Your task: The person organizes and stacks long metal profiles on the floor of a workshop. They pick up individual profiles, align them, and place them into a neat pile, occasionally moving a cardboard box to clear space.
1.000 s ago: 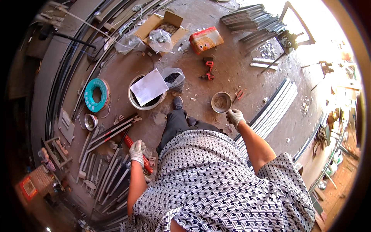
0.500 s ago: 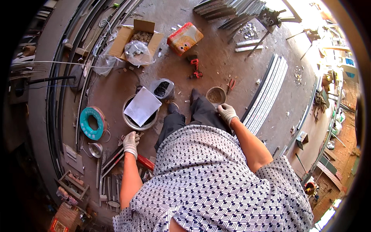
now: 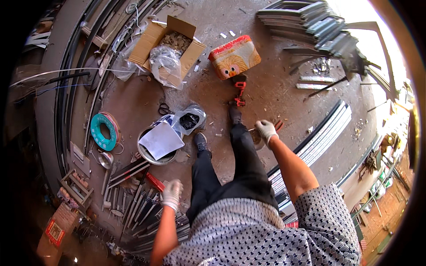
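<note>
Right hand point(image 3: 266, 130) first, gloved, out ahead of the right thigh and over the edge of a small round bowl point(image 3: 256, 138) on the floor point(image 3: 133, 106); the glove covers a good part of that bowl, so from my remote seat I can't tell whether the fingers are closed on the rim, touching it or just above it. Red-handled pliers point(image 3: 278, 126) lie right beside the glove on its far side, so I'd want the fingertips kept to the near side, clear of those handles. For a sound hold here, my call is thumb and fingers on opposite faces of the wall, low and level, so nothing loose inside tips out; the contents are mostly hidden from me. Over to the left hand point(image 3: 172, 193), gloved too, smeared by blur, next to a long red tool point(image 3: 155, 182); I can't tell whether it's open or closed, and I see nothing clearly held in it. I'd leave it out wide for balance, well away from the metal bars point(image 3: 144, 208) bunched below it. Now the feet: the right shoe point(image 3: 235, 116) is just beside the red cordless drill point(image 3: 240, 94), so any shift of weight there wants care, while the left shoe point(image 3: 200, 142) sits near a clear bag of black pieces point(image 3: 190, 120), and the long pale strips point(image 3: 317, 142) run along the right, beyond the bowl
</note>
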`<state>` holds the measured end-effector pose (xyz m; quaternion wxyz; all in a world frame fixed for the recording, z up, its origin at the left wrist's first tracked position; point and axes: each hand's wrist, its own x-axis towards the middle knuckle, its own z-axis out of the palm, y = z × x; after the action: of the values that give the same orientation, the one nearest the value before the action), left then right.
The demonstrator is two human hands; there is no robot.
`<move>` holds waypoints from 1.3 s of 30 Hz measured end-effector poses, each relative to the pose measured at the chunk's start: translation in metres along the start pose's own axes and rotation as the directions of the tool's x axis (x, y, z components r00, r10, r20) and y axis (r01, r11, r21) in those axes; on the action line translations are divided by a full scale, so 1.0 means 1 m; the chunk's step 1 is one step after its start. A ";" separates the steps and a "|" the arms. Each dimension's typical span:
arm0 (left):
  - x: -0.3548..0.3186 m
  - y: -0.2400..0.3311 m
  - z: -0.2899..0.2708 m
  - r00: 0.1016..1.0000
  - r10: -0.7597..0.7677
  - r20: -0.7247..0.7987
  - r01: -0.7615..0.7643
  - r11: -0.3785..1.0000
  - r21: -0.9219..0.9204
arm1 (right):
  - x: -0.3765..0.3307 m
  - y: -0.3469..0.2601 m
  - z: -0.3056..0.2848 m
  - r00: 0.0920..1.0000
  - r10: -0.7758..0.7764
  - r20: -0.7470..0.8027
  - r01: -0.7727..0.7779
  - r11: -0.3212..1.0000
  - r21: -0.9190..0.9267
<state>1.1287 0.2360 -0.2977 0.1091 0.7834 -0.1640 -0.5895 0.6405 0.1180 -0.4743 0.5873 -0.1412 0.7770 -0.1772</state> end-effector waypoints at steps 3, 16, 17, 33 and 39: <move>0.002 -0.037 0.058 0.995 0.024 0.101 -0.035 0.993 0.112 | 0.115 -0.022 0.016 0.996 0.062 0.059 -0.069 0.990 0.126; 0.074 0.015 0.178 0.982 -0.164 0.094 0.176 0.975 -0.138 | 0.408 -0.078 0.090 0.969 0.226 0.098 -0.239 0.764 0.600; 0.082 0.009 0.177 0.978 -0.173 0.115 0.190 0.969 -0.159 | 0.436 -0.066 0.080 0.964 0.235 0.122 -0.249 0.648 0.720; 0.085 -0.033 0.168 0.980 -0.188 0.067 0.199 0.940 -0.278 | 0.448 -0.140 0.065 0.992 -0.026 0.127 -0.092 0.543 0.835; 0.063 -0.030 0.177 0.994 -0.106 0.019 0.106 0.935 -0.337 | 0.361 -0.124 0.032 0.958 -0.138 0.250 -0.072 0.730 0.680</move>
<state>0.9788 0.2432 -0.4146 0.2097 0.7607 -0.0179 -0.6140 0.5753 -0.1509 -0.7389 0.6997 0.0467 0.5621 -0.4385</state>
